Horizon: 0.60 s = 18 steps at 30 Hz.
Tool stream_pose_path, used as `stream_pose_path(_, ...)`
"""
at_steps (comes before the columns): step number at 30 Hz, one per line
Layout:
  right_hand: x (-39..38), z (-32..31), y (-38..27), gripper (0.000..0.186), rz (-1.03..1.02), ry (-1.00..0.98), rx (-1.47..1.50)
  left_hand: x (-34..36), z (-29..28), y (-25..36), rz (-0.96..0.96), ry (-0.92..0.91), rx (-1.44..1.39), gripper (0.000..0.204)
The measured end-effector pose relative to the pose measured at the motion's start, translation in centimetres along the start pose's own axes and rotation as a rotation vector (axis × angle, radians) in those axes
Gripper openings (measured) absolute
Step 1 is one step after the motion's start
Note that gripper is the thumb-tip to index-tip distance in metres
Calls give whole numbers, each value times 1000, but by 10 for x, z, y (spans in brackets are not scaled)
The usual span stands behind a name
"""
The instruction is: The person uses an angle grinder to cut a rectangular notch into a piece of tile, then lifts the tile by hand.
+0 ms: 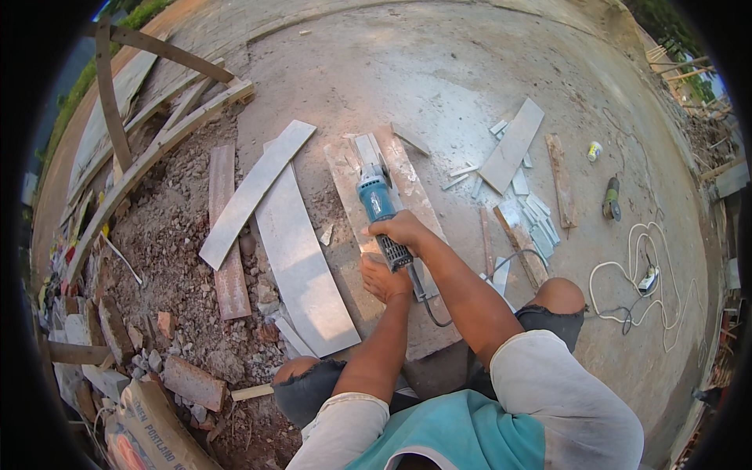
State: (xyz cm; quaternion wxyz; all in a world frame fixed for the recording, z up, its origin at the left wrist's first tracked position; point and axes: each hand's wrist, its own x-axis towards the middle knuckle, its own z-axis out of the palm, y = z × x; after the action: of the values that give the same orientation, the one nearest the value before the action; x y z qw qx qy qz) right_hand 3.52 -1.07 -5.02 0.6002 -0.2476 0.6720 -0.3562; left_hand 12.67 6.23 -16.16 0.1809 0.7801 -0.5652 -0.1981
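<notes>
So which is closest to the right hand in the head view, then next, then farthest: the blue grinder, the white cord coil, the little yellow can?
1. Blue grinder: in the right hand.
2. White cord coil: right, on concrete.
3. Yellow can: far upper right.
</notes>
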Motion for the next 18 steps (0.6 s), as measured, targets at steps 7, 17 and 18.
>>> stream_pose_path(7, -6, 2, -1, 40, 16, -5, -13, 3, 6, -6, -1, 15, -25, 72)
stream_pose_path(17, -11, 1, 2, 43, 23, -14, 6, 4, 8, -7, 9, 18, -63, 74)
stream_pose_path(18, -12, 1, 2, 43, 25, -13, 10, 4, 8, -7, 10, 22, -61, 73)
